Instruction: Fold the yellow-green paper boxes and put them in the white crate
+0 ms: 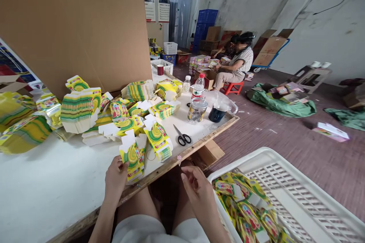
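Left hand [115, 177]: fingers pinch the carton stack [133, 161] at bench [57, 182] edge, likely for easy reach. Right hand [197, 190] relaxed, empty, beside crate [256, 156].

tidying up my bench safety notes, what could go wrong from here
1. The stack gripped by the left hand sits right at the table edge; held from one side only, it could slide off into the lap.
2. The scissors lie near the same edge, not far from the empty right hand; a careless reach might knock them down.
3. The cup stands by the far corner; a bump could tip it.
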A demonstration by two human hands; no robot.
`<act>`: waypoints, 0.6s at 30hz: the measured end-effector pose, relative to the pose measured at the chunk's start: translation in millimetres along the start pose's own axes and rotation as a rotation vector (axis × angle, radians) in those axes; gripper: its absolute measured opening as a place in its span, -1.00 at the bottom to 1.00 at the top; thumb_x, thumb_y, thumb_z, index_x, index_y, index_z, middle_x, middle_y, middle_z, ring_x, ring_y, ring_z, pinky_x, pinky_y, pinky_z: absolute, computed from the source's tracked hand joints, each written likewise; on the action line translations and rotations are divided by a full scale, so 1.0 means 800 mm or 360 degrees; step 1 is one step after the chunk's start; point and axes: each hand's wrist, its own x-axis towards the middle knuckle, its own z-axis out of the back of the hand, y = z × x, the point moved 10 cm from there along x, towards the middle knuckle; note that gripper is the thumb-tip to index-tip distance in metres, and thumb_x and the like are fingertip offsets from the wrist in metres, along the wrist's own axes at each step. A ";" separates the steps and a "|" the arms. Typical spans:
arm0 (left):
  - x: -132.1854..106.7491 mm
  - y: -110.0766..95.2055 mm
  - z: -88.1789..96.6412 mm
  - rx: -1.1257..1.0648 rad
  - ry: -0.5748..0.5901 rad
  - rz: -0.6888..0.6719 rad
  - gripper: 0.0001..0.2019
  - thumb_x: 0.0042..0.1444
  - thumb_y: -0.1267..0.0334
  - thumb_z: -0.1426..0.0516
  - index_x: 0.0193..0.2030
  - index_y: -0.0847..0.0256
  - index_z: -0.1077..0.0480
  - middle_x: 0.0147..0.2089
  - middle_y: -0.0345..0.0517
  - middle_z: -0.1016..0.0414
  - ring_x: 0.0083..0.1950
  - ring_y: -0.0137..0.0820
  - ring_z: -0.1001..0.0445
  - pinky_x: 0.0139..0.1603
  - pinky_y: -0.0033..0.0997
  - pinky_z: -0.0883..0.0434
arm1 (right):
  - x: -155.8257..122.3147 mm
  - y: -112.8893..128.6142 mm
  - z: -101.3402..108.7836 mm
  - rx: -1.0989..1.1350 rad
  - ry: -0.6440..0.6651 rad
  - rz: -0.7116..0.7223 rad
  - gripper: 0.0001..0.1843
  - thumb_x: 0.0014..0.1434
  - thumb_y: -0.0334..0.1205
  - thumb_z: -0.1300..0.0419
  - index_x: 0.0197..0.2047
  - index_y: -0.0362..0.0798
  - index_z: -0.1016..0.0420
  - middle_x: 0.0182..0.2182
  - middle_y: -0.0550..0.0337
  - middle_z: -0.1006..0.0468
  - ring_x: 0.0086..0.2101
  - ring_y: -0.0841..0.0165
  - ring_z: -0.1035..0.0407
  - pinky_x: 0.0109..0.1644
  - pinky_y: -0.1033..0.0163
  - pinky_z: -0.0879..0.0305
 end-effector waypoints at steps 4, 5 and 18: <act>-0.021 -0.024 0.029 -0.0159 -0.0191 -0.0100 -0.67 0.10 -0.01 -0.11 -0.11 0.16 -0.42 -0.12 0.05 -0.61 -0.06 -0.06 -0.56 -0.09 -0.14 -0.49 | -0.003 0.014 -0.005 0.0003 0.0006 0.0045 -0.84 0.34 -0.22 -0.14 -0.13 -0.01 -0.55 -0.32 0.14 -0.59 -0.46 0.34 -0.43 -0.41 0.29 -0.38; -0.030 -0.034 0.035 -0.0205 -0.0219 -0.0121 -0.66 0.11 -0.05 -0.10 -0.13 0.15 -0.43 -0.13 0.03 -0.61 -0.08 -0.08 -0.55 -0.09 -0.16 -0.49 | -0.004 0.023 -0.005 0.0027 0.0000 0.0076 -0.83 0.34 -0.25 -0.13 -0.13 0.00 -0.56 -0.31 0.13 -0.60 -0.45 0.34 -0.45 -0.39 0.29 -0.41; -0.154 -0.145 -0.037 -0.1005 0.0777 -0.0260 -0.78 0.18 0.12 -0.25 -0.11 0.13 -0.61 -0.20 -0.05 -0.68 -0.22 -0.22 -0.61 -0.18 -0.39 -0.52 | -0.019 0.096 -0.022 0.0173 0.0084 0.0441 -0.62 0.28 -0.43 -0.13 0.12 0.07 -0.41 -0.03 0.05 -0.59 0.00 0.21 -0.51 0.07 0.15 -0.49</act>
